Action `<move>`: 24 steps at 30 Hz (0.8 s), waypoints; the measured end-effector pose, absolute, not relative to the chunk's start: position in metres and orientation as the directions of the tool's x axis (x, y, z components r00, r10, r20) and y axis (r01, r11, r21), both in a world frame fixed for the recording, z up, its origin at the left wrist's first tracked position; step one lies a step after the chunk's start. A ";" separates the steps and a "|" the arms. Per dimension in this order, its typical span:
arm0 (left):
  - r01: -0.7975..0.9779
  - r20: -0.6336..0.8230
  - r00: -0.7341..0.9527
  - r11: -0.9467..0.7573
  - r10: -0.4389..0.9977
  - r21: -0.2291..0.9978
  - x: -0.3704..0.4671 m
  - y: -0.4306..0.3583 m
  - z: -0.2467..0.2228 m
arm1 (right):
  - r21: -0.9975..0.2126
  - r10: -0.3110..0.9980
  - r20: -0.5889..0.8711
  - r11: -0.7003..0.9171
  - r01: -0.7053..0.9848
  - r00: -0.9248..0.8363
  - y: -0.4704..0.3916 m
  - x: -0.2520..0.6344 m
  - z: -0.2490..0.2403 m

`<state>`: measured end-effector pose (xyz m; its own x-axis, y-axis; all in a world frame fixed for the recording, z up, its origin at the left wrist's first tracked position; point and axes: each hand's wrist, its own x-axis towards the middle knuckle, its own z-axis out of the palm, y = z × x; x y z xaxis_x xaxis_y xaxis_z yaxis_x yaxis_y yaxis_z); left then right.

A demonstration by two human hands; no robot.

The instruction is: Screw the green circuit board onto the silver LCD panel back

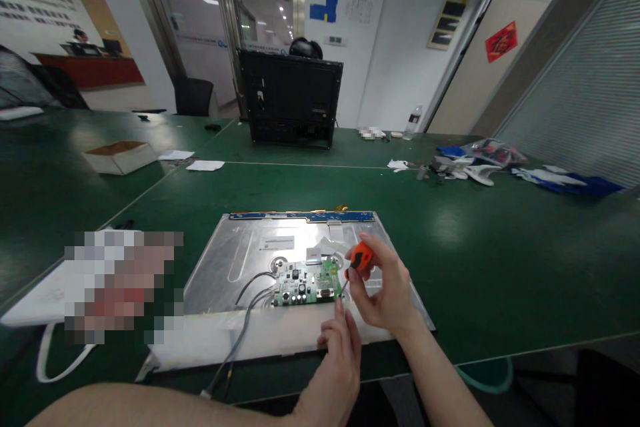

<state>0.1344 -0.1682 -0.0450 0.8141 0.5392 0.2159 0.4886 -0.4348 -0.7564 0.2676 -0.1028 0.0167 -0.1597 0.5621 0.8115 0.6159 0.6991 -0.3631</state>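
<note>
In the head view my right hand (385, 287) is closed around the orange and black handle of a screwdriver (361, 257). Its thin shaft slants down to the right end of a green circuit board (296, 281). My left hand (340, 350) points its index finger at the board's lower right corner, close to the screwdriver tip; its other fingers are partly bent, with nothing visible in them. The board sits on the silver metal back of a flat display panel (250, 235). Dark cables (246, 325) run from the board's left side over the panel's front edge. The screwdriver tip's exact contact is too small to make out.
A black monitor housing (295, 100) stands at the far side of the green table (300, 190). An open cardboard box (121, 159) is back left, a white bag (40, 290) near left. Gloves and plastic bags (480, 170) lie right, a bottle (413, 123) behind.
</note>
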 end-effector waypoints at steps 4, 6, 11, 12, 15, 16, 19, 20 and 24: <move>0.510 0.259 0.813 -0.425 0.521 -0.747 0.135 -0.167 -0.047 | -0.322 0.533 0.833 0.684 0.655 -0.147 -0.101 0.266 0.017; 0.508 0.267 0.820 -0.427 0.506 -0.748 0.133 -0.166 -0.045 | -0.303 0.518 0.842 0.682 0.666 -0.148 -0.100 0.266 0.017; 0.504 0.284 0.829 -0.423 0.483 -0.753 0.130 -0.165 -0.041 | -0.269 0.495 0.854 0.681 0.681 -0.158 -0.098 0.266 0.017; 0.513 0.294 0.824 -0.419 0.484 -0.749 0.131 -0.165 -0.042 | -0.265 0.493 0.856 0.679 0.684 -0.158 -0.098 0.266 0.017; 0.523 0.286 0.813 -0.421 0.507 -0.741 0.134 -0.166 -0.048 | -0.260 0.488 0.858 0.681 0.685 -0.160 -0.098 0.266 0.018; 0.526 0.279 0.808 -0.421 0.519 -0.739 0.135 -0.167 -0.050 | -0.258 0.486 0.858 0.685 0.681 -0.164 -0.098 0.266 0.018; 0.527 0.260 0.798 -0.421 0.544 -0.738 0.137 -0.167 -0.053 | -0.255 0.486 0.855 0.697 0.670 -0.180 -0.100 0.266 0.020; 0.525 0.257 0.799 -0.422 0.544 -0.739 0.137 -0.168 -0.052 | -0.259 0.489 0.853 0.699 0.666 -0.182 -0.101 0.266 0.021; 0.502 0.244 0.814 -0.427 0.527 -0.752 0.136 -0.167 -0.049 | -0.294 0.508 0.843 0.711 0.639 -0.176 -0.103 0.266 0.023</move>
<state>0.1359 -0.1674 -0.0492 0.8143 0.5265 0.2444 0.5018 -0.4268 -0.7523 0.2664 -0.1032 0.0228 -0.1760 0.5076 0.8435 0.6393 0.7105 -0.2942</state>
